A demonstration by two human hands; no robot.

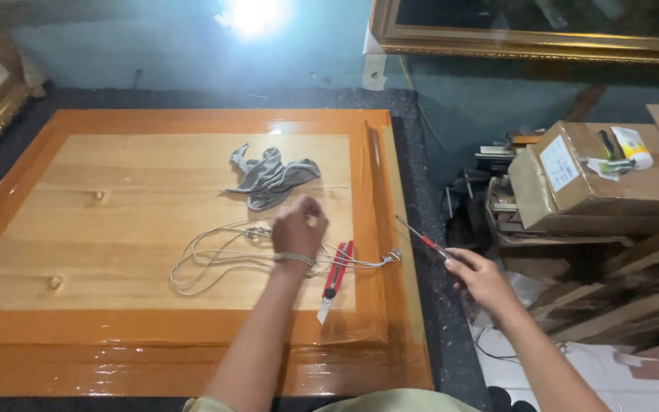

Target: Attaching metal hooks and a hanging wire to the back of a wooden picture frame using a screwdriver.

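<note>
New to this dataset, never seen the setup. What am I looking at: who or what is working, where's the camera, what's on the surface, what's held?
No machine here: a person works bare-handed, filmed by one camera worn on their head and looking down. The left hand rests closed on a loose coil of grey wire lying on the wooden back of a picture frame with a glossy orange border. The right hand holds a red-handled screwdriver beside the frame's edge. A red utility knife and a grey rag also lie on the board. Cardboard boxes sit to the right.

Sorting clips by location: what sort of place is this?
Likely a picture-framing workshop: gilded ornate frames lean on the wall, a large wrapped orange wooden frame back lies flat, with coiled grey hanging wire.
</note>
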